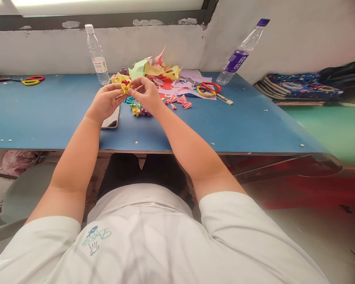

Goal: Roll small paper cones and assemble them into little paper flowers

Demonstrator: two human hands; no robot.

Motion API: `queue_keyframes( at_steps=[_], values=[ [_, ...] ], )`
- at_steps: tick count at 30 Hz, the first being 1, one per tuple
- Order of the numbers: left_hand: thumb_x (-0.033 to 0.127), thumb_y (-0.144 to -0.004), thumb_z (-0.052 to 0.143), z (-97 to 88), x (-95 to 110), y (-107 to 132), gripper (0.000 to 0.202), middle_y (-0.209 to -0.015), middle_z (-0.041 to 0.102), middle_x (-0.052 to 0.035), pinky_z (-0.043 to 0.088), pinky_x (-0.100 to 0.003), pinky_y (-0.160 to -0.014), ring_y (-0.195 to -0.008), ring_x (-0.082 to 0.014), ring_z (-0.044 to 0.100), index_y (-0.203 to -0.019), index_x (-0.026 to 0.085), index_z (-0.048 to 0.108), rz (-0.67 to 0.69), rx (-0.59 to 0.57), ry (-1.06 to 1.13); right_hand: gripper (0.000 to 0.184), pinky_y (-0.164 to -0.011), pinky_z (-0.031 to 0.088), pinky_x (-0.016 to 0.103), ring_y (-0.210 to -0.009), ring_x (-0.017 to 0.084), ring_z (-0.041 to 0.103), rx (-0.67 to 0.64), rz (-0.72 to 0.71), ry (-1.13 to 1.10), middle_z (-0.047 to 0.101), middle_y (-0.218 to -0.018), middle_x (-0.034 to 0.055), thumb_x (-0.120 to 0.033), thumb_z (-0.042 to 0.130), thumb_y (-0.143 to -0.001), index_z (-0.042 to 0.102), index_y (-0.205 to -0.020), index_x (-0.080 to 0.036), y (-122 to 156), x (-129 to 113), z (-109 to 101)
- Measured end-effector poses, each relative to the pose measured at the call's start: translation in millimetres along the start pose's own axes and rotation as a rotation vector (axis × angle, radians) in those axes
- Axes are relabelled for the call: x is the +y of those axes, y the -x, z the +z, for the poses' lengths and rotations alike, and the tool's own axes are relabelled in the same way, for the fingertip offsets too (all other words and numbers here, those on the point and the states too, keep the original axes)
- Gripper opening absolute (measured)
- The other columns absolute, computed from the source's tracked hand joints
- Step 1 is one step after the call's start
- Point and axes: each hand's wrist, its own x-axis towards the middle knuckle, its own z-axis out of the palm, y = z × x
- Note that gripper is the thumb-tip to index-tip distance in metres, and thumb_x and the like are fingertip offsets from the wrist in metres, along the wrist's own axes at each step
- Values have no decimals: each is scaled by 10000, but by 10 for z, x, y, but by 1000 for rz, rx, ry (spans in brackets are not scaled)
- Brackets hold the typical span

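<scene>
Between the fingertips of both my hands is a small yellow folded paper flower (125,89), held above the blue table. My left hand (106,100) pinches it from the left, and my right hand (144,92) grips its right side with thumb and fingers. Just below lie finished-looking paper flowers in yellow (136,112) and purple (144,113), with small green pieces (133,105) and blue rolled pieces (129,100). Several pink paper cones (180,101) are scattered right of my right hand. A flat, light-edged device (114,120) lies partly hidden beneath my left hand.
Coloured paper scraps (154,70) are heaped behind my hands. Red-and-yellow scissors (208,88) and a box cutter (225,98) lie to the right. A clear bottle (97,59) stands behind left, a purple-labelled bottle (239,57) at right. More scissors (32,80) lie far left.
</scene>
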Motion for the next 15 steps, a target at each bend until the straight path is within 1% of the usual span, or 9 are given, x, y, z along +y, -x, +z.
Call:
queue_keyframes(
  at_steps=[3,5,7,9,10,12,15],
  values=[
    [174,-929,1020,33,13,16,170,-1132,954,-90,745,-497,-1353,-1357,-340,952,-955,240,866,-10,14,11,666,-1203,769,498,-1217,279,842,-18,-60,44,853,-1296,89,-901,898,-1130,789,-1308,-269,-2,69,15],
    [180,-936,1022,29,6,19,152,-1172,959,-93,738,-455,-1348,-1343,-310,948,-980,232,886,-4,-1,36,629,-1181,765,500,-1174,272,821,9,-111,95,826,-1253,78,-883,857,-1171,775,-1302,-274,4,101,31],
    [165,-908,1031,7,-11,19,154,-1191,962,-84,738,-374,-1304,-1252,-244,944,-1011,219,930,1,-28,70,595,-1145,761,503,-1118,266,788,53,-160,159,786,-1195,67,-866,827,-1199,757,-1256,-278,20,111,58],
    [154,-875,1037,-18,-25,22,185,-1175,962,-70,750,-302,-1206,-1137,-190,926,-1035,212,963,-6,-39,98,583,-1105,756,508,-1044,258,745,65,-194,221,728,-1097,43,-856,820,-1209,733,-1212,-279,48,100,96],
    [164,-876,1041,-24,-26,29,188,-1163,961,-66,757,-292,-1158,-1106,-184,920,-1040,217,966,-14,-37,100,578,-1084,753,508,-1002,252,721,54,-203,244,693,-1039,24,-849,825,-1209,720,-1198,-281,64,89,116],
    [199,-899,1059,-19,-14,55,176,-1137,961,-63,770,-312,-1094,-1099,-207,927,-1032,234,949,-41,-32,76,558,-1047,750,504,-926,238,680,29,-212,273,629,-943,-10,-821,835,-1212,691,-1169,-284,95,65,146],
    [241,-918,1107,28,41,115,225,-1072,947,-62,779,-342,-1050,-1084,-234,940,-1015,236,904,-94,-42,29,512,-1033,754,500,-887,232,667,42,-220,287,615,-898,-21,-757,819,-1240,650,-1112,-291,113,47,144]
  ],
)
